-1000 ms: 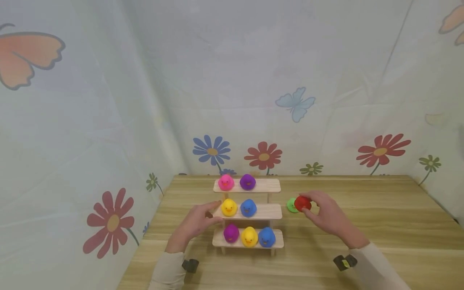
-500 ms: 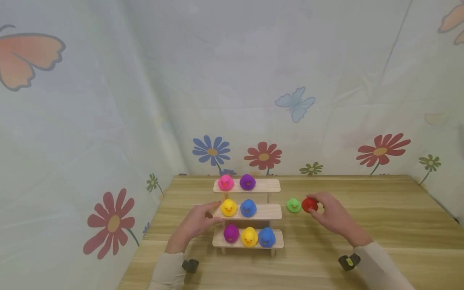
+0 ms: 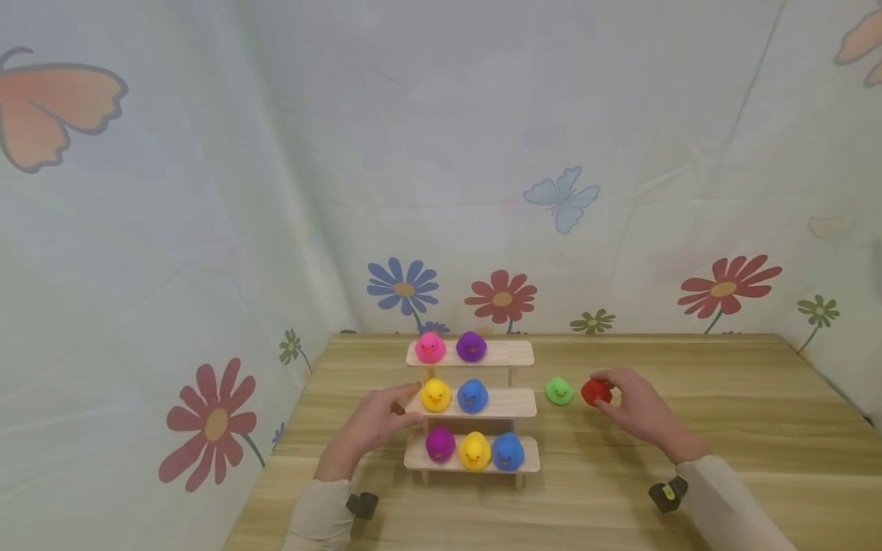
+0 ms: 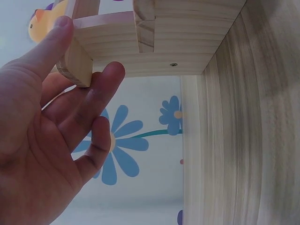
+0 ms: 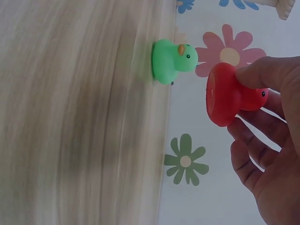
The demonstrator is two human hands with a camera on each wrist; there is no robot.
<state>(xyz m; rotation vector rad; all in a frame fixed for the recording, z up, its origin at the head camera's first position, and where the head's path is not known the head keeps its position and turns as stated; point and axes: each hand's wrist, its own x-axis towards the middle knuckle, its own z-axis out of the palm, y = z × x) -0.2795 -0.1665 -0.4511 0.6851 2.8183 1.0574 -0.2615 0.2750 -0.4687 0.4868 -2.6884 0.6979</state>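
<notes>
wood-grain table (image 3: 772, 428) & flowered backdrop (image 3: 441, 153): red duck (image 3: 591, 392) in r hand (image 3: 639, 409), l hand (image 3: 375, 419) on rack (image 3: 511, 402)

backdrop hangs at far side & along the left, printed w/ flowers & butterflies, incl. a blue butterfly (image 3: 563, 199) & a blue flower (image 3: 403, 289); table runs to its foot; wooden 3-tier rack stands on table, btwn the two hands;

top tier (image 3: 510, 353), the far one: pink duck (image 3: 430, 347) toward l end, purple duck (image 3: 472, 347) to its right; mid tier (image 3: 518, 402): yellow duck (image 3: 436, 395) at left, blue duck (image 3: 472, 396) just right of it; btm tier (image 3: 530, 453), nearest: magenta duck (image 3: 439, 444) left, 2nd yellow duck (image 3: 475, 451) mid, 2nd blue duck (image 3: 507, 451) toward r end, set close side by side;

l hand grips l end of mid tier, wood btwn thumb & fingers; l wrist view also shows a screw head (image 4: 174, 65) in rack's wood;

r hand pinches red duck btwn thumb & fingers, held up off table, right of rack; r wrist view shows its flat underside (image 5: 214, 93); green duck (image 3: 559, 392) stands upright on table btwn rack & red duck, nr the latter in head view, apart from both;

person's sleeves are light, l sleeve (image 3: 320, 513) & r sleeve (image 3: 730, 505); small black device at each wrist, one at left (image 3: 362, 505), one at right (image 3: 667, 496)
</notes>
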